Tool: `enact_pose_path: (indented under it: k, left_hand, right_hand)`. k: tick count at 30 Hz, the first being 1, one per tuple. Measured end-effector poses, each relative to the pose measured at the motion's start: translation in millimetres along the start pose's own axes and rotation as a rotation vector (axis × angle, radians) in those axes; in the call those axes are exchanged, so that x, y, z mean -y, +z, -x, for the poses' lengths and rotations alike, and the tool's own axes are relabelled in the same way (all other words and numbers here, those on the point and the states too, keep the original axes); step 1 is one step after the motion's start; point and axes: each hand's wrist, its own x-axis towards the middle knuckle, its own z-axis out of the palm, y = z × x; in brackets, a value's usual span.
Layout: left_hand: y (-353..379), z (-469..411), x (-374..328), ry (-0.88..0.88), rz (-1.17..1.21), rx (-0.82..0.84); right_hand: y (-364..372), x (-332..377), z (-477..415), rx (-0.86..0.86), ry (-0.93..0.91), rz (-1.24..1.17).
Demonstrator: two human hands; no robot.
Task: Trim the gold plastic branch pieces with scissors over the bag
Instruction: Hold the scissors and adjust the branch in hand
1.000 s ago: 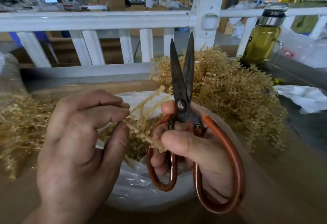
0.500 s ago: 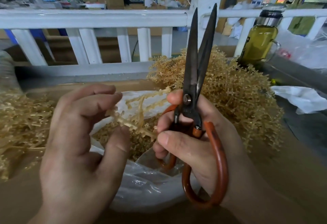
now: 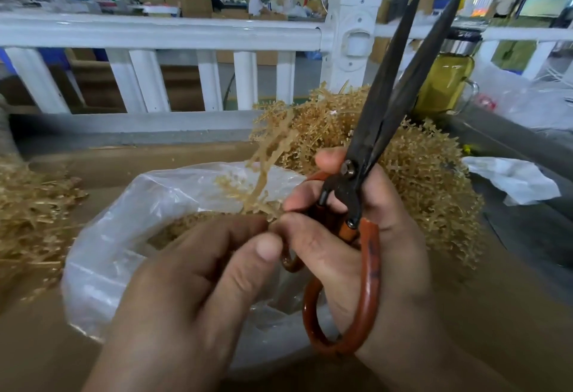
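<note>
Rising from left hand [image 3: 192, 283] pinch: branch piece [image 3: 263, 171]; right hand [image 3: 403, 252] grips scissors [image 3: 384, 106].

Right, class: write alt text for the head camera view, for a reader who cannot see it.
Over an open plastic bag, the left hand pinches a gold branch piece while the right hand holds orange-handled scissors, blades up and slightly apart.

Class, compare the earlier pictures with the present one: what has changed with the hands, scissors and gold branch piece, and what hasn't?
The left hand slid right until its fingertips met the right hand, swinging the gold branch piece upright over the bag. The scissors tipped rightward, blades up. Unchanged: right hand grips the scissors, left pinches the piece; bag, gold piles and bottle stay put.
</note>
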Motion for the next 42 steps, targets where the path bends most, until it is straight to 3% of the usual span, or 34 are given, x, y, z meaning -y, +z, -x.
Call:
enact_pose_path:
  k: [2,6,11,20,34,42]
  left_hand:
    - [3.4,1.0,6.7,-0.177,0.269,-0.037]
    - [7.1,-3.1,19.3,-0.358,0.632,-0.076]
    - [8.6,-2.5,16.1,-0.339,0.813,-0.07]
    - [9.2,-1.3,19.8,-0.31,0.779,-0.12]
    - [9.4,-4.2,13.4,-0.272,0.887,-0.132]
    - [9.3,-2.8,9.8,-0.18,0.754,-0.133]
  right_hand:
    - [2.1,0.4,2.8,0.028,0.045,-0.025]
    - [6.6,-2.4,6.6,0.075,0.116,-0.003]
    - [6.2,-0.7,5.2,0.104,0.162,-0.012]
    - [5.5,-2.1,3.9,0.104,0.261,-0.21]
    - [3.0,2.5,2.2,0.099,0.23,-0.113]
    - [6.8,8.0,4.3,0.116,0.232,-0.094]
